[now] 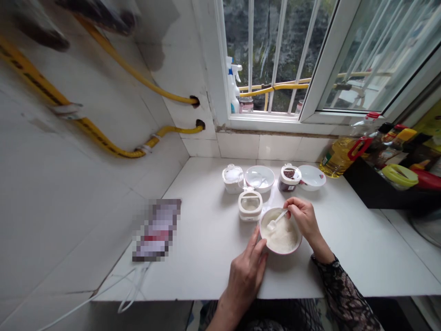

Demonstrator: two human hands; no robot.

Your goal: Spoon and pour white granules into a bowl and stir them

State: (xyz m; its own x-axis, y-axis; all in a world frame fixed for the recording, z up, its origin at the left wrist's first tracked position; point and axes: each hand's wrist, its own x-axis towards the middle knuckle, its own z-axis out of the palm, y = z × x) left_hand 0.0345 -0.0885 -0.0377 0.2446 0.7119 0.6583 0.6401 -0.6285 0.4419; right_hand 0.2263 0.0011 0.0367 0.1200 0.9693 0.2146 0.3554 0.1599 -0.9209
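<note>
Head view: spoon [276,220] handle angled up-right.

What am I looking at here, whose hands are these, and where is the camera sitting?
There is no machine here. The single picture comes from a camera worn on a person's head, looking forward and down at their own two bare hands.

The left hand steadies a bowl of white grains by its rim. The right hand pinches a small white spoon dipping into those grains.

They work at a white counter below a window. Behind the bowl stand three small lidded jars, an empty bowl and another bowl. An oil bottle lies further right.
</note>
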